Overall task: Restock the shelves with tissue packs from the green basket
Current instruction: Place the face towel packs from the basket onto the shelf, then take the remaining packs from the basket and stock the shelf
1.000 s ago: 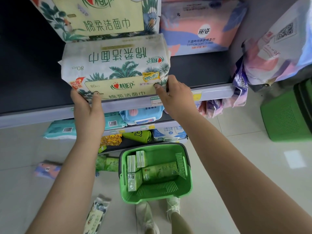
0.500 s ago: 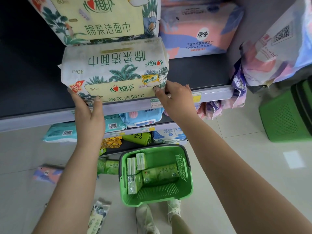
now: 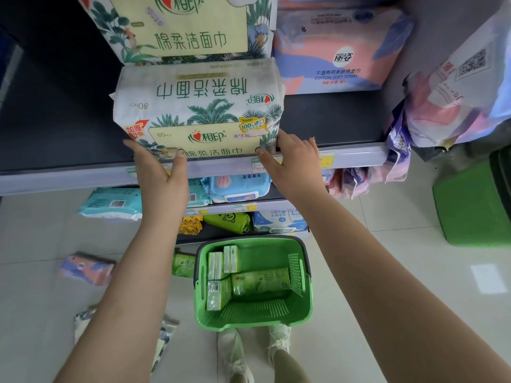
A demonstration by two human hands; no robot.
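Note:
A white tissue pack point(image 3: 199, 106) printed with palm leaves lies on the dark shelf point(image 3: 345, 125), in front of a taller pack of the same brand point(image 3: 193, 29). My left hand point(image 3: 160, 183) grips its lower left corner, thumb on the front face. At the lower right corner, my right hand point(image 3: 293, 164) presses its thumb on the front, with the fingers spread beside the pack. Below on the floor stands the green basket point(image 3: 300, 275). It holds a long green tissue pack point(image 3: 260, 280) and several small ones point(image 3: 218, 272).
A pink and blue cotton towel pack point(image 3: 337, 51) stands to the right on the same shelf. Hanging packs point(image 3: 456, 92) crowd the right side above a second green basket point(image 3: 470, 205). Wet wipes point(image 3: 235, 186) fill the lower shelves. Loose packs point(image 3: 85, 268) lie on the floor at left.
The pack has stayed on the shelf and shifted only slightly. My right hand has slid a little right and down around the pack's corner, and its fingers have spread.

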